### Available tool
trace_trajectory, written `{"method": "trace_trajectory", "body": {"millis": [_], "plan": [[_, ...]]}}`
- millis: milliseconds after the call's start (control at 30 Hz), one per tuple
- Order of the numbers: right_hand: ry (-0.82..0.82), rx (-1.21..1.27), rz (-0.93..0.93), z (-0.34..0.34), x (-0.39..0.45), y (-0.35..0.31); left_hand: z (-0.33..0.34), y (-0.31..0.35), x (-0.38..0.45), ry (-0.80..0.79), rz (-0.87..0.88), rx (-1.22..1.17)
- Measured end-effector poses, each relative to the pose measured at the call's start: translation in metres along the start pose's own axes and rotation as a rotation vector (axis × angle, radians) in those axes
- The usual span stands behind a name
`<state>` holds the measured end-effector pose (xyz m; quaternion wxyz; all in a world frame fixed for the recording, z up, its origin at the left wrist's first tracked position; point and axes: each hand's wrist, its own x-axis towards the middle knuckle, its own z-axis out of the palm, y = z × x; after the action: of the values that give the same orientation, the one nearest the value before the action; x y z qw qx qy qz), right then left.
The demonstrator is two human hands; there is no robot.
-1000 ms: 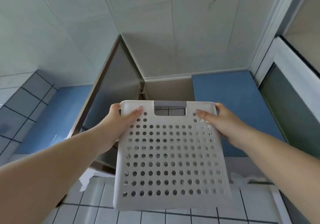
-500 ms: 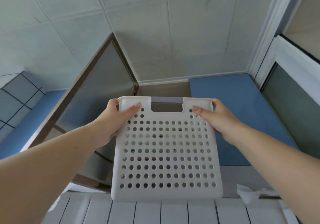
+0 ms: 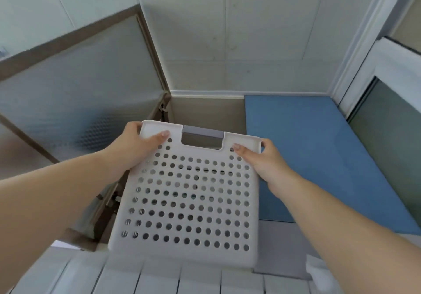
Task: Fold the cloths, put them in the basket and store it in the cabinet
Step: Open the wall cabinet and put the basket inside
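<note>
A white perforated plastic basket (image 3: 189,205) with a grey handle cut-out is held up in front of an open overhead cabinet (image 3: 205,111). My left hand (image 3: 132,148) grips its upper left corner, thumb on the near wall. At the upper right corner my right hand (image 3: 262,159) grips the rim the same way. The basket's near wall faces me, so its contents are hidden. The cabinet's frosted-glass door (image 3: 77,102) stands swung open to the left.
A blue cabinet front (image 3: 319,152) lies to the right of the opening. White tiled wall (image 3: 159,280) runs below. A window frame (image 3: 387,77) stands at the far right. White ceiling panels (image 3: 250,32) fill the top.
The view has tilted and shifted right; the basket has come closer to the cabinet opening and turned slightly clockwise. Both hands keep the same grip on its top corners.
</note>
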<state>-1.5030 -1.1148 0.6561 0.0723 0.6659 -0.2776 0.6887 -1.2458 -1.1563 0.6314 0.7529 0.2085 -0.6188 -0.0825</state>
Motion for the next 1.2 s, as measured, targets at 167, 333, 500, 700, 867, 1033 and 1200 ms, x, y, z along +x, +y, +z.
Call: {"method": "trace_trajectory", "body": {"millis": [167, 333, 500, 700, 867, 1033, 1200], "plan": [[-0.001, 0.045, 0.036, 0.008, 0.017, 0.019, 0.029, -0.023, 0.006, 0.1, 0.055, 0.092], [0.024, 0.089, 0.037, 0.026, 0.029, 0.038, 0.032, -0.06, -0.002, 0.06, 0.033, 0.103], [0.102, -0.017, 0.021, 0.065, 0.024, 0.058, 0.028, -0.106, -0.01, 0.001, -0.013, 0.17], [0.043, -0.495, -0.204, 0.082, -0.03, 0.09, 0.029, -0.131, -0.021, -0.024, 0.258, 0.583], [-0.105, -0.85, -0.053, 0.084, -0.076, 0.107, 0.024, -0.168, -0.035, -0.16, 0.623, 1.03], [-0.068, -0.791, 0.004, 0.096, -0.066, 0.115, 0.04, -0.171, -0.044, -0.262, 0.552, 1.013], [-0.039, -0.817, 0.004, 0.11, -0.056, 0.123, 0.047, -0.172, -0.039, -0.274, 0.5, 1.058]]}}
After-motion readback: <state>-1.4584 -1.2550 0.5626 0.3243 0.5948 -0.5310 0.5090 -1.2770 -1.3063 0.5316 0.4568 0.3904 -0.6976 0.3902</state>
